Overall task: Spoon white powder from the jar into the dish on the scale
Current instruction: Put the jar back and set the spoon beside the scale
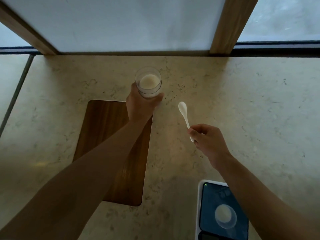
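Observation:
A clear glass jar (148,82) with white powder inside stands on the stone counter, and my left hand (141,105) is wrapped around its near side. My right hand (207,141) pinches the handle end of a white spoon (183,111), whose bowl points toward the jar and looks empty; the bowl is to the right of the jar, apart from it. At the bottom right sits a scale (223,212) with a dark top, carrying a small clear dish (225,217) that holds some white powder. My right forearm crosses the scale's right side.
A wooden cutting board (103,129) lies on the counter (242,101) under my left forearm. Frosted window panes with wooden frames (228,25) rise along the counter's far edge. A seam in the counter runs down the far left.

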